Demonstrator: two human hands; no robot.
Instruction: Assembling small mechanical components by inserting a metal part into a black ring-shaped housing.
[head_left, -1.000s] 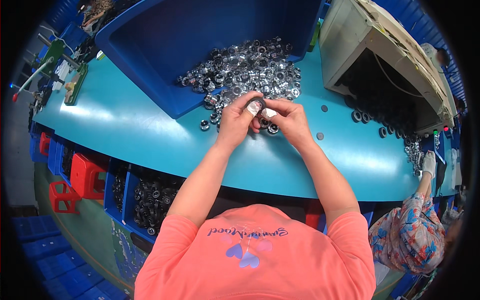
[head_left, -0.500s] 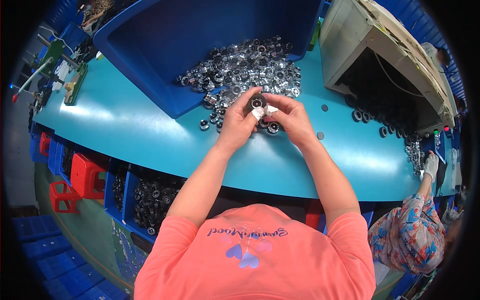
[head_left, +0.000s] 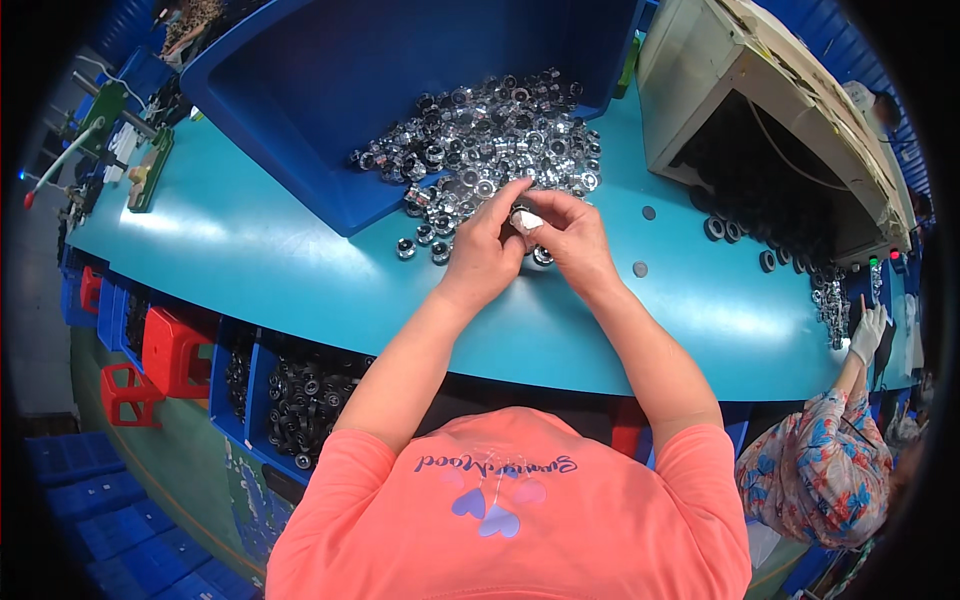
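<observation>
Your left hand (head_left: 488,245) and right hand (head_left: 567,238) meet over the table (head_left: 250,270), fingers pinched together on a small white part (head_left: 526,220) beside the rings (head_left: 490,135) spilling from the bin (head_left: 330,90).

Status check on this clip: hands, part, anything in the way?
Left hand and right hand together, pinching a small white piece. Pile of shiny metal rings just beyond, spilling from blue bin. Nothing blocking.
</observation>
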